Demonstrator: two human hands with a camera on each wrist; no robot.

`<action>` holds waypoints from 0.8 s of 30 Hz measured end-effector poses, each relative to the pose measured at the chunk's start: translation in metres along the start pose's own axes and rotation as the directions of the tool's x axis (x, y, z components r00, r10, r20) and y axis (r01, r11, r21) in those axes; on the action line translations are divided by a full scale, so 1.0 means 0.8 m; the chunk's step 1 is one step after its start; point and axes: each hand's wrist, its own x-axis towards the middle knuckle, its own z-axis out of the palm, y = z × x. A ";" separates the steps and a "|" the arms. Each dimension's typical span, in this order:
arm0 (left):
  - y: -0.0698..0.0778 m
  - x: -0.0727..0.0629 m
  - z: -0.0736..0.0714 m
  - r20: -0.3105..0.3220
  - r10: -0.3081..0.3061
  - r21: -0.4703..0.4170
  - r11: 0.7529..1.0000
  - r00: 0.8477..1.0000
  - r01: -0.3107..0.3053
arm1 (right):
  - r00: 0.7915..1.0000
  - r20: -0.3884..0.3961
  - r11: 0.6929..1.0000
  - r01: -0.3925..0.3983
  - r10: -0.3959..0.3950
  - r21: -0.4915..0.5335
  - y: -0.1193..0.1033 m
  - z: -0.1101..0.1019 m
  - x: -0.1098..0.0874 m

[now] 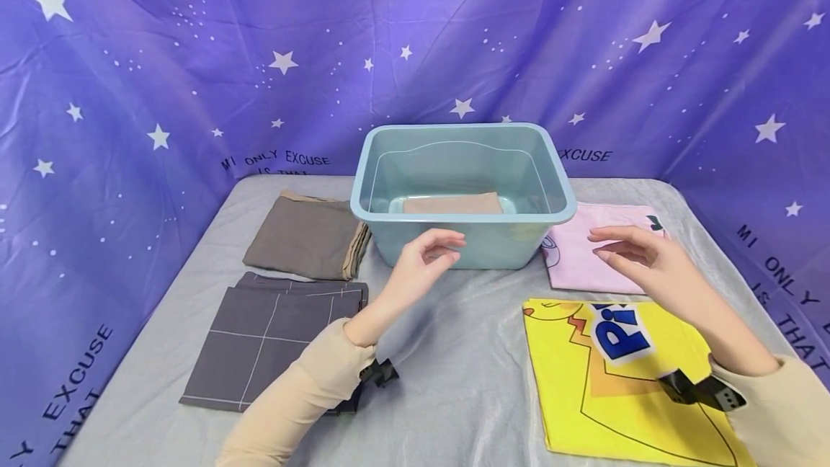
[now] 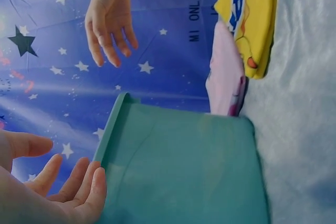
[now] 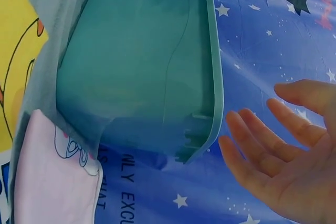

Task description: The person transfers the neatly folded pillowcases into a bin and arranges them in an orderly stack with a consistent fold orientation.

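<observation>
In the head view my left hand (image 1: 424, 265) hovers in front of the light blue plastic tub (image 1: 454, 243), fingers loosely bent and nothing in them. My right hand (image 1: 642, 258) is raised over the folded pink cloth (image 1: 583, 265), also holding nothing, with its fingers and thumb apart. Inside the tub a folded beige cloth (image 1: 454, 204) lies on the bottom. The left wrist view has the left fingers (image 2: 79, 187) close by the tub's rim. In the right wrist view the right fingers (image 3: 257, 140) are beside the tub's rim at its other end.
A folded brown cloth (image 1: 298, 236) sits left of the tub, with a dark grey checked cloth (image 1: 240, 352) nearer me. On the right a yellow printed cloth (image 1: 570, 395) lies in front of the pink one. A purple star-patterned curtain (image 1: 415, 34) hangs behind the grey-covered table (image 1: 441, 395).
</observation>
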 end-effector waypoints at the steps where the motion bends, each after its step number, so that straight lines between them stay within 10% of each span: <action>1: -0.002 -0.001 0.002 0.004 -0.007 -0.006 1.000 1.000 0.007 | 1.000 -0.002 1.000 0.003 -0.003 0.003 0.001 0.000 -0.002; 13: -0.018 -0.007 0.023 0.038 -0.060 -0.014 0.998 0.997 0.061 | 0.998 -0.008 0.998 -0.058 0.058 -0.029 0.018 -0.003 -0.022; 24: 0.006 -0.019 0.045 0.077 -0.112 0.037 0.993 0.991 0.110 | 0.995 -0.020 0.994 -0.095 0.094 -0.055 0.034 -0.008 -0.042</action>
